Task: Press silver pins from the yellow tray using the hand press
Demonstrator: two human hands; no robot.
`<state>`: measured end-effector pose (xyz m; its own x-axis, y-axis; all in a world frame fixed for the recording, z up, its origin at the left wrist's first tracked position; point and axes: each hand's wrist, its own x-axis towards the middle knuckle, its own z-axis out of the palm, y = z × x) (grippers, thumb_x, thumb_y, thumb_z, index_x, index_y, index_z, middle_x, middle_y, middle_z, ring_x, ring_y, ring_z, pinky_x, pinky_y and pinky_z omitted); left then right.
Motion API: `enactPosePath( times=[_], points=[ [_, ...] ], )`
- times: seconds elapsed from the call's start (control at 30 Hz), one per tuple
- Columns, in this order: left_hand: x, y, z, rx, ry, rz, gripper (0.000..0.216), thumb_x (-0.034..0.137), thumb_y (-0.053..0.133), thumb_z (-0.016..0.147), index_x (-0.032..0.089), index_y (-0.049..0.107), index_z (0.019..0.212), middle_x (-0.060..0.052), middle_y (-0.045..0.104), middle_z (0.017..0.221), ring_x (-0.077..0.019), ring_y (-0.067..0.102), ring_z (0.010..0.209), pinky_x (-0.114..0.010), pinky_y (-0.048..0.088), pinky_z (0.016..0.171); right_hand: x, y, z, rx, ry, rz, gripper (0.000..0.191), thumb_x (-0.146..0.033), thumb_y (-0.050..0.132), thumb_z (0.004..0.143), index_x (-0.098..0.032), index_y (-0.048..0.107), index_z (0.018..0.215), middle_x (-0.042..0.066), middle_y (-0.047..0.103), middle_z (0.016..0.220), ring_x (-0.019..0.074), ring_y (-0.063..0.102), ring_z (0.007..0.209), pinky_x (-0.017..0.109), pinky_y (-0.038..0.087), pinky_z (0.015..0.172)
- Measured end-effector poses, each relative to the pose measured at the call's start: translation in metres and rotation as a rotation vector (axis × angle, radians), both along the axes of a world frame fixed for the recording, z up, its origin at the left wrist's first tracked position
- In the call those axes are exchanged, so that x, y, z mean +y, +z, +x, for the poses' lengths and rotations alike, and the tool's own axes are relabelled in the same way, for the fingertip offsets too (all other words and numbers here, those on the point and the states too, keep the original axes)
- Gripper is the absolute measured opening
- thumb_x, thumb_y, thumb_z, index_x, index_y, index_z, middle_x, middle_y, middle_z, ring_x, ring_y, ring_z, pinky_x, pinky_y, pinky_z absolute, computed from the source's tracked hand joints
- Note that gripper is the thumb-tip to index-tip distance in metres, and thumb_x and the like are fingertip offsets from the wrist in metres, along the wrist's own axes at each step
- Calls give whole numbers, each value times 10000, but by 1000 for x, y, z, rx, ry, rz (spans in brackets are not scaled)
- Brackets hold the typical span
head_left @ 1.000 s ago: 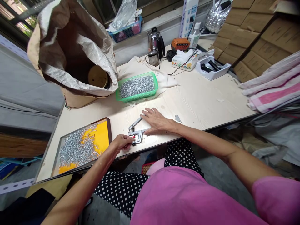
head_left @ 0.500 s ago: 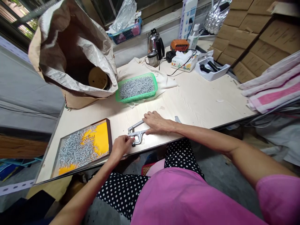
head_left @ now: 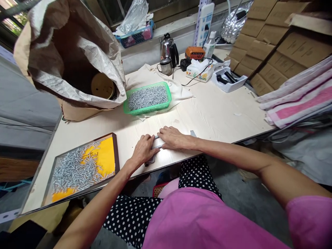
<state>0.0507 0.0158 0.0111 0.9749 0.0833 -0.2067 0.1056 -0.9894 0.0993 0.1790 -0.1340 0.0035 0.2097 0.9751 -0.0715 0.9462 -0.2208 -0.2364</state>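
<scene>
"Left hand point(head_left: 142, 149), right hand point(head_left: 172, 137): what's different?"

"The left was pinching beside a red part of the metal hand tool point(head_left: 160, 146); now it closes over that end, hiding spring and red part alike. The right stays clasped round the handles, which look nearer together than a second ago."

"Meaning what, for the work?"

"Both hands share the tool, so I'd judge the left is steadying it rather than fiddling with small parts (though what sits under those fingers I can't tell)."

"And where does the tool lie?"

"By the near edge of the desk point(head_left: 220, 114), to the right of the shallow tray point(head_left: 116, 152), where small metal pieces point(head_left: 75, 169) spread over a yellow lining point(head_left: 107, 155). Farther back, the green basket point(head_left: 169, 98) holds similar pieces and sits on a pale cloth point(head_left: 185, 92)."

"Anything else around?"

"A tall sack point(head_left: 103, 45) gapes at the left. Kettle point(head_left: 167, 46), cup point(head_left: 166, 67), orange block point(head_left: 194, 53) and tissue box point(head_left: 199, 72) stand at the back. Beyond the right end rise cardboard boxes point(head_left: 259, 52), with a pink-and-white towel point(head_left: 298, 107) nearer us."
</scene>
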Motion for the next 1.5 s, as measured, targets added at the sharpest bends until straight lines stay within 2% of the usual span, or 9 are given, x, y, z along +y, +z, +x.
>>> enactPosePath(
  times=[0.17, 0.37, 0.5, 0.6, 0.73, 1.03, 1.23, 1.37, 1.5],
  points=[
    [-12, 3, -4, 5, 150, -26, 266, 362, 636, 907, 187, 673, 1105, -82, 649, 1058, -256, 582, 1064, -342, 492, 836, 4, -14, -7, 4, 69, 43, 178, -269, 582, 971, -118, 654, 1033, 119, 646, 1057, 243, 532, 1012, 364, 393, 846],
    [-16, 2, -6, -2, 161, -23, 216, 329, 652, 902, 203, 696, 1071, -80, 674, 1052, -263, 595, 1074, -348, 508, 836, 1, -19, -12, 7, 64, 56, 192, -241, 508, 999, -126, 653, 1052, 122, 657, 1055, 244, 550, 991, 379, 417, 859],
    [-2, 4, -24, -193, 212, -63, 453, 367, 690, 871, 209, 619, 1290, -114, 627, 1273, -283, 564, 1181, -385, 502, 933, -10, -14, -3, 65, 19, 122, 618, -461, 743, 849, -85, 552, 1301, 192, 577, 1288, 308, 517, 1175, 434, 441, 956],
    [12, 9, -49, -355, 386, -60, 354, 425, 577, 935, 189, 692, 1174, -118, 651, 1156, -267, 598, 1114, -369, 490, 929, -20, -18, 1, 93, 34, 232, 837, -500, 787, 797, -106, 432, 1444, 227, 435, 1469, 358, 367, 1381, 508, 369, 1087],
    [18, 14, -71, -161, 591, -32, 379, 473, 518, 943, 189, 739, 825, -91, 681, 925, -246, 637, 932, -320, 469, 781, -27, -29, -12, 118, 58, 356, 624, -423, 703, 890, -144, 486, 1404, 190, 466, 1441, 334, 358, 1385, 533, 350, 1110],
    [19, 6, -48, 181, 711, -281, 314, 457, 684, 762, 209, 640, 575, -26, 641, 603, -186, 594, 654, -265, 328, 556, -16, -40, -55, 52, -108, 238, 230, -224, 574, 976, -161, 661, 1179, 118, 614, 1094, 256, 472, 1033, 384, 392, 853],
    [32, 3, -46, 274, 816, -546, 304, 391, 675, 659, 211, 528, 462, 17, 485, 412, -146, 497, 467, -243, 365, 478, -9, -44, -54, 4, -144, 233, 208, -176, 475, 1018, -181, 673, 1081, 89, 609, 1032, 233, 465, 979, 358, 341, 821],
    [40, 9, -50, 280, 864, -570, 253, 358, 679, 597, 207, 520, 471, 8, 506, 414, -150, 503, 446, -245, 381, 448, -3, -48, -59, -21, -132, 285, 166, -170, 494, 1010, -181, 660, 1012, 69, 609, 991, 214, 481, 935, 340, 337, 789],
    [52, 26, -41, -31, 1012, -799, 272, 406, 701, 562, 187, 539, 556, 21, 538, 503, -129, 514, 469, -235, 413, 442, 3, -57, -60, -82, -154, 345, 141, -144, 513, 990, -183, 647, 969, 53, 612, 965, 210, 489, 892, 347, 344, 765]
  ],
)
